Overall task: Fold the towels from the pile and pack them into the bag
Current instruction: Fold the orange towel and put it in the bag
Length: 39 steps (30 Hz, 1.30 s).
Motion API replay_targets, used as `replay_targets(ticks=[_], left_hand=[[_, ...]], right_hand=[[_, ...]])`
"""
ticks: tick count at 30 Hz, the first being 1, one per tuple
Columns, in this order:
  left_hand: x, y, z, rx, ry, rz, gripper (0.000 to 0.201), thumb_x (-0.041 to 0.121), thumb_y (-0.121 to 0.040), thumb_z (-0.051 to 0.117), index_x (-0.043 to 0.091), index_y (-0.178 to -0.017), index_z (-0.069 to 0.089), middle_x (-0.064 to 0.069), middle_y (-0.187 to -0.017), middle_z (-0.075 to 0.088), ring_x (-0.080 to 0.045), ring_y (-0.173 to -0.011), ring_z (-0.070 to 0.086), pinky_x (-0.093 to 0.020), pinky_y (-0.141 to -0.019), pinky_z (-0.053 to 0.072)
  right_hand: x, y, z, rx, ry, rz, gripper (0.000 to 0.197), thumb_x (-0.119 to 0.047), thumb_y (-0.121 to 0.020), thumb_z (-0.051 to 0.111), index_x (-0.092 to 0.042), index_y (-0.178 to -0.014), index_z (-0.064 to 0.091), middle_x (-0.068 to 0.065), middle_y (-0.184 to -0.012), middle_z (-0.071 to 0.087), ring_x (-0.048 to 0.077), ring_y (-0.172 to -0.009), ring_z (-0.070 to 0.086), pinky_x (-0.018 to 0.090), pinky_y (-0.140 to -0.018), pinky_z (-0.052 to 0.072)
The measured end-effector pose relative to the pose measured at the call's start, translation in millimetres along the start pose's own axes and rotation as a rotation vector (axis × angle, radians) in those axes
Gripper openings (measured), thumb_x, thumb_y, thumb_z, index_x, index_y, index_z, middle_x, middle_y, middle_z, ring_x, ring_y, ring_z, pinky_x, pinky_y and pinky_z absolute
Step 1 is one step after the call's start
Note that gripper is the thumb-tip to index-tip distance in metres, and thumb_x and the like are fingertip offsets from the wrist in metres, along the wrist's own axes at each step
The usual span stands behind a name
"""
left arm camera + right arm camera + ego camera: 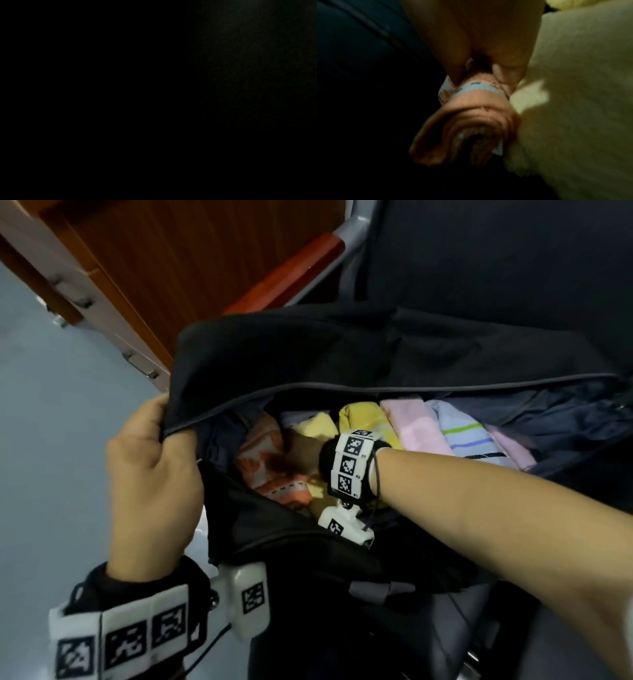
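A black bag lies open in the head view. My left hand grips the bag's rim at its left end and holds the opening apart. My right hand is down inside the bag and pinches a folded orange patterned towel. In the right wrist view the fingers clamp the orange towel beside a pale yellow towel. Folded towels stand in a row to the right: yellow, pink, blue striped. The left wrist view is dark.
A wooden cabinet with metal drawer handles stands at the upper left over a grey floor. A chair with a red armrest and a dark backrest is behind the bag.
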<state>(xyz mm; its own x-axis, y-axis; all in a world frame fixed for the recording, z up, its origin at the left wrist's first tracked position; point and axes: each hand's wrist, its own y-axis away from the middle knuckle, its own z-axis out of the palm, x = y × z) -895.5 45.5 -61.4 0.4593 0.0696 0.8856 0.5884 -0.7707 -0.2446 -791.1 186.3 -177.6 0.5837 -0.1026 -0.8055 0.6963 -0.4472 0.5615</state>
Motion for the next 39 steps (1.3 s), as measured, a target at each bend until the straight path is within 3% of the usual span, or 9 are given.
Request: replay_targets(ticks=[3,7,10,13,17,24,29,34,39], left_hand=[[4.0,4.4,-2.6,0.023,0.016,-0.004,0.020,0.040,-0.096,0.047,0.046,-0.098,0.067,0.017,-0.088,0.070,-0.008,-0.082,0.065,-0.028,-0.071,0.052],[4.2,6.0,-1.7,0.027,0.029,-0.009,0.019,0.043,-0.096,0.049,0.043,-0.101,0.068,0.017,-0.089,0.071,-0.003,-0.082,0.065,-0.019,-0.071,0.051],[5.5,5.2,-1.8,0.034,0.039,-0.012,0.025,0.038,-0.098,0.051,0.026,-0.108,0.070,0.013,-0.089,0.071,-0.004,-0.082,0.064,-0.018,-0.068,0.049],[4.2,4.0,-3.3,0.035,0.043,-0.033,0.031,0.042,-0.098,0.052,0.021,-0.112,0.070,0.010,-0.092,0.072,-0.009,-0.085,0.066,-0.024,-0.070,0.051],[5.1,4.8,-1.8,0.040,0.044,-0.046,0.028,0.042,-0.098,0.053,0.026,-0.114,0.070,0.005,-0.096,0.073,-0.017,-0.086,0.067,-0.039,-0.069,0.052],[4.0,11.4,-5.3,0.019,0.009,-0.054,0.027,0.042,-0.098,0.052,0.028,-0.114,0.068,0.000,-0.100,0.071,-0.019,-0.088,0.065,-0.039,-0.070,0.050],[12.5,13.4,-3.3,-0.024,-0.052,-0.062,0.025,0.020,-0.097,0.055,0.015,-0.119,0.066,-0.010,-0.110,0.069,-0.032,-0.103,0.064,-0.055,-0.087,0.053],[44.4,27.5,-0.6,-0.239,-0.244,-0.103,0.018,0.017,-0.092,0.057,0.023,-0.109,0.059,-0.004,-0.102,0.066,-0.031,-0.095,0.062,-0.048,-0.080,0.053],[105.3,68.9,29.6,-0.227,-0.495,-0.022,0.051,0.023,-0.090,0.062,0.017,-0.140,0.051,-0.015,-0.146,0.043,-0.038,-0.136,0.036,-0.052,-0.112,0.033]], right_hand=[[-5.0,-3.8,6.7,0.052,0.029,-0.018,0.042,-0.009,-0.100,0.055,0.002,-0.139,0.044,0.022,-0.136,0.054,0.036,-0.122,0.057,0.040,-0.097,0.053],[-9.2,0.5,9.2,-0.083,0.371,0.053,0.022,-0.019,-0.106,0.045,-0.004,-0.115,0.058,0.014,-0.107,0.061,0.017,-0.088,0.060,0.012,-0.078,0.050],[-19.4,11.1,1.3,-0.060,0.781,0.001,0.034,-0.023,-0.104,0.047,-0.006,-0.132,0.057,0.014,-0.129,0.062,0.029,-0.117,0.061,0.032,-0.092,0.050],[-35.4,22.3,-6.7,0.191,1.090,-0.221,0.038,-0.030,-0.103,0.047,-0.012,-0.136,0.054,0.014,-0.131,0.060,0.031,-0.120,0.058,0.032,-0.087,0.049],[-16.9,22.6,18.3,0.167,1.218,-0.408,0.052,-0.044,-0.104,0.035,-0.027,-0.153,0.033,0.014,-0.158,0.027,0.037,-0.146,0.023,0.045,-0.110,0.032],[13.4,9.1,15.8,0.058,1.252,-0.238,0.057,-0.053,-0.100,0.037,-0.047,-0.153,0.017,0.004,-0.166,-0.008,0.041,-0.151,-0.003,0.051,-0.117,0.023],[-24.8,66.8,-20.1,0.164,0.979,-0.308,0.062,-0.054,-0.089,0.054,-0.033,-0.147,0.043,0.004,-0.152,0.041,0.029,-0.137,0.042,0.034,-0.110,0.035],[-32.0,159.3,-63.0,0.373,0.889,-0.241,0.058,-0.037,-0.094,0.061,-0.020,-0.147,0.043,0.007,-0.146,0.047,0.029,-0.131,0.048,0.040,-0.109,0.039],[4.2,280.0,-62.8,0.643,0.684,-0.290,0.050,-0.036,-0.094,0.061,-0.023,-0.141,0.049,0.002,-0.140,0.052,0.022,-0.129,0.049,0.041,-0.107,0.041]])
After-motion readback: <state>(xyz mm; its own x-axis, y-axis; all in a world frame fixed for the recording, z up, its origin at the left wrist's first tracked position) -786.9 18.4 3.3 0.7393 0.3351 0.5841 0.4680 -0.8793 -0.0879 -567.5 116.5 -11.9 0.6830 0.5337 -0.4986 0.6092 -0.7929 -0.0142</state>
